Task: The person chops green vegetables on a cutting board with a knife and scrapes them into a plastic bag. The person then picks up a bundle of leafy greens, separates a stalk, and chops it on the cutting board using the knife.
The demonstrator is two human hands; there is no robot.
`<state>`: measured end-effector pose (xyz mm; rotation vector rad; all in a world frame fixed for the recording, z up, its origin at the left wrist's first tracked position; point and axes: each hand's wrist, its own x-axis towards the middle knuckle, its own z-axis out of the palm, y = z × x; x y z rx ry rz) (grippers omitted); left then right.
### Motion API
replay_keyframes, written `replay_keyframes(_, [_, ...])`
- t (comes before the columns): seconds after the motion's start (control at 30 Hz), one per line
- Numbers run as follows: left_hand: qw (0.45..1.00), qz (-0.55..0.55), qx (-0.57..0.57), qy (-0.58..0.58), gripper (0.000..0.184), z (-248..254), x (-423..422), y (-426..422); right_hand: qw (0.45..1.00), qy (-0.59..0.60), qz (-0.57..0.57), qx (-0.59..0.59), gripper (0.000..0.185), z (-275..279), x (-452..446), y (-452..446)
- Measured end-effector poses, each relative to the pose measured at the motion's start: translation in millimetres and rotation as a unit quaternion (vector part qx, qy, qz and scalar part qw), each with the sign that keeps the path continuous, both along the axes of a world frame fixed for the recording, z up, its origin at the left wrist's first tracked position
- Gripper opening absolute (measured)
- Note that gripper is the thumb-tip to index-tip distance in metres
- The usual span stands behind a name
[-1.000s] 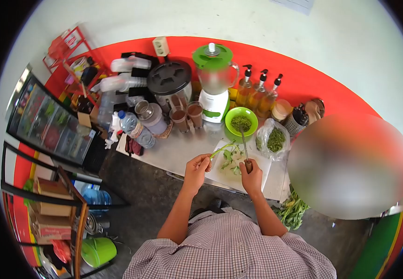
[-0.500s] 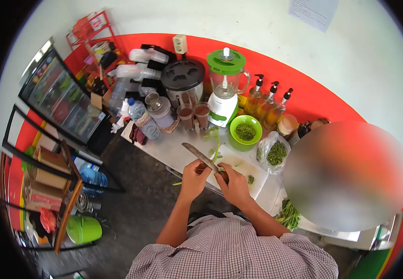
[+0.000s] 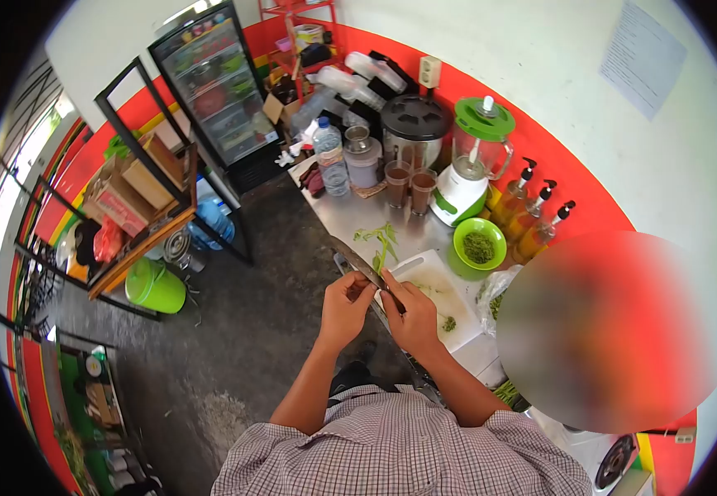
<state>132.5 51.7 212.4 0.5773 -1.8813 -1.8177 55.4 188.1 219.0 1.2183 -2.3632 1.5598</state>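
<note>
My right hand (image 3: 412,318) is closed round the lower end of a knife (image 3: 358,264), whose dark blade points up and to the left. Close beside it, my left hand (image 3: 346,310) has its fingers pinched together by the blade; what sits between them is hidden. Just beyond the blade lies a leafy green stem (image 3: 385,240), its lower end passing behind the knife near my right fingers. Under and right of my hands is a white cutting board (image 3: 433,277) with a small heap of chopped greens (image 3: 449,323).
A green bowl (image 3: 457,256) of chopped greens stands behind the board, near a blender (image 3: 466,186) and pump bottles (image 3: 532,219). Two brown-filled glasses (image 3: 421,194) and a water bottle (image 3: 331,161) line the counter (image 3: 346,213). A blurred patch hides the right side.
The view has swung left, so the counter things appear farther right and more floor shows. Both hands stay together at the knife, which points up slightly more steeply.
</note>
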Motion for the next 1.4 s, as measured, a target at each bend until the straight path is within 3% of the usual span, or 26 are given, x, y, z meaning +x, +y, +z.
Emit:
replay_keyframes(0.33, [0.992,0.117,-0.034,0.022,0.02,19.2,37.1,7.0,0.994,-0.001,0.08,-0.079,0.036,16.8,7.0,-17.2])
replay_keyframes(0.5, [0.992,0.128,-0.004,0.021,0.02,14.4,37.0,6.1,0.994,-0.043,0.05,-0.091,0.036,14.0,6.6,-9.1])
replay_keyframes(0.7, [0.995,0.05,0.082,0.029,0.021,-4.2,15.4,-0.3,0.989,-0.112,-0.062,-0.078,0.037,-35.5,-6.8,20.8])
replay_keyframes(0.8, [0.99,-0.01,0.135,0.033,0.022,-17.7,-6.8,-8.5,0.948,-0.28,-0.138,-0.058,0.04,-77.3,-10.0,38.2])
replay_keyframes(0.97, [0.979,-0.117,0.165,0.0,0.022,-22.0,-52.7,-21.9,0.917,-0.301,-0.255,-0.059,0.041,-117.5,-11.2,54.1])
replay_keyframes(1.23, [0.956,-0.251,0.15,-0.007,0.022,-31.7,-101.1,-46.8,0.869,-0.277,-0.411,-0.005,0.053,-106.4,-5.2,28.7])
replay_keyframes(1.4, [0.936,-0.316,0.151,-0.027,0.021,-44.5,-115.3,-67.7,0.835,-0.325,-0.423,-0.135,0.039,-80.7,8.3,-11.0])
